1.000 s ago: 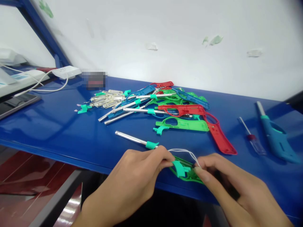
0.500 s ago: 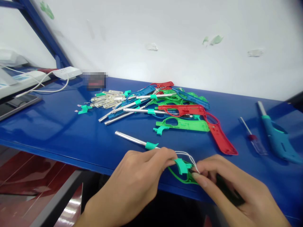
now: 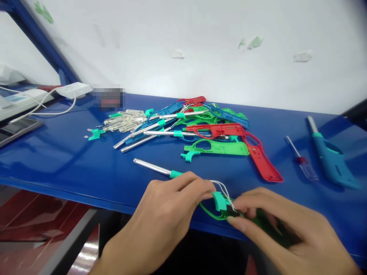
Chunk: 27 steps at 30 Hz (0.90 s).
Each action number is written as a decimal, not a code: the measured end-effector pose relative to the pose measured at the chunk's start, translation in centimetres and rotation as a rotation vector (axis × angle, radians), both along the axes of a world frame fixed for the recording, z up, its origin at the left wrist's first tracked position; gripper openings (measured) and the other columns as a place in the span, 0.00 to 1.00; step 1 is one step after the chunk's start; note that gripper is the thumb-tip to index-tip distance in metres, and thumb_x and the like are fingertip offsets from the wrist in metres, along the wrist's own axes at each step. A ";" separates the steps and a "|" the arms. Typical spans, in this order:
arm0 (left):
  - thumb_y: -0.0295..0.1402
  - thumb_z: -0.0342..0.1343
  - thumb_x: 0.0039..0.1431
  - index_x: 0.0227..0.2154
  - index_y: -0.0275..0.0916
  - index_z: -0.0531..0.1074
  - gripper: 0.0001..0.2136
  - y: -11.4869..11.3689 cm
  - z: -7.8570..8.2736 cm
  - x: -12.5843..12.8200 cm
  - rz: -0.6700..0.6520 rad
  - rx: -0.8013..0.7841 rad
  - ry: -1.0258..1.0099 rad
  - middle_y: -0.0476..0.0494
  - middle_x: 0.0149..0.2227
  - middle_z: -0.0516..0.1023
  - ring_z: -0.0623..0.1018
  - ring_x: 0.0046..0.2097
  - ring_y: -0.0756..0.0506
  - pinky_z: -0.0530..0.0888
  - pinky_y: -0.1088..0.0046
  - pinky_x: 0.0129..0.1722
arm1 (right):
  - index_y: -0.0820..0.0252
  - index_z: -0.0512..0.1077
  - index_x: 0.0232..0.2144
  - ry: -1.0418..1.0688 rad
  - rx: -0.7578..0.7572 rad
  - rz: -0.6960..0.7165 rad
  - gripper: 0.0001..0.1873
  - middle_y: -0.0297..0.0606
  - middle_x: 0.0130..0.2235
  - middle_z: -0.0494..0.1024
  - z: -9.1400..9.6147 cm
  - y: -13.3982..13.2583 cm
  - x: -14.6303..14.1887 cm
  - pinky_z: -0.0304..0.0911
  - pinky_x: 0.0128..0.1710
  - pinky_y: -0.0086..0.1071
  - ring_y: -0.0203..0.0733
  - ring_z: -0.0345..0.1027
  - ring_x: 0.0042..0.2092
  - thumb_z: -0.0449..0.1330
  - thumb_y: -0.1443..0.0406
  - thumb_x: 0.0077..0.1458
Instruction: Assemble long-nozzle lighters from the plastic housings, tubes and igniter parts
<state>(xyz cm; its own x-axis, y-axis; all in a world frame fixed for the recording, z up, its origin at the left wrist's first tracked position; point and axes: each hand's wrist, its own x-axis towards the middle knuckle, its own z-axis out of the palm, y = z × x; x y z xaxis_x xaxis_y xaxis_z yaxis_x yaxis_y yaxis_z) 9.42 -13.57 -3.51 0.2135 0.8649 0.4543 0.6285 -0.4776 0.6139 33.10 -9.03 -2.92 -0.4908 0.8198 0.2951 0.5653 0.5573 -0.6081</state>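
My left hand (image 3: pixel 169 206) is closed, its fingertips pinching the front of a green lighter casing half (image 3: pixel 210 214) at the table's near edge. A teal trigger (image 3: pixel 220 201) sits against those fingertips. From under this hand a silver lighter tube (image 3: pixel 151 166) with a teal collar (image 3: pixel 175 174) points away to the left. My right hand (image 3: pixel 281 221) is closed around the rear of the same casing. Its thumb and forefinger press at a small black part (image 3: pixel 231 211) beside the trigger. Two white wires (image 3: pixel 222 186) loop between the hands. Fingers hide much of the casing.
Beyond the hands lies a heap of lighter parts: a red casing half (image 3: pixel 218 130), a green casing half (image 3: pixel 226 148), silver tubes (image 3: pixel 140 133) and clear fuel tanks (image 3: pixel 126 120). A screwdriver (image 3: pixel 305 166) and a blue lighter (image 3: pixel 334 162) lie right; a power strip (image 3: pixel 74 90) is left.
My right thumb and fingertips have shifted slightly left, closer to the trigger, and the white wires' loop has drawn in. The whole view has moved a little.
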 end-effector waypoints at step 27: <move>0.20 0.54 0.73 0.43 0.41 0.81 0.12 1.6 2.0 -0.7 -0.221 -0.158 -0.100 0.50 0.44 0.81 0.82 0.38 0.55 0.76 0.85 0.41 | 0.43 0.80 0.32 0.138 -0.131 -0.136 0.12 0.22 0.27 0.83 -0.2 -0.3 0.0 0.71 0.25 0.18 0.33 0.77 0.25 0.73 0.47 0.52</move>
<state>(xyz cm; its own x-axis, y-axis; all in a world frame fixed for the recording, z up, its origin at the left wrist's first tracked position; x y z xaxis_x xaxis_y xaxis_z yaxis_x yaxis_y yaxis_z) 8.72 -11.99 -1.51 0.3659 0.8639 0.3460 0.4524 -0.4901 0.7451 33.14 -9.38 -3.15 -0.3359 0.9111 0.2387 0.5362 0.3933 -0.7469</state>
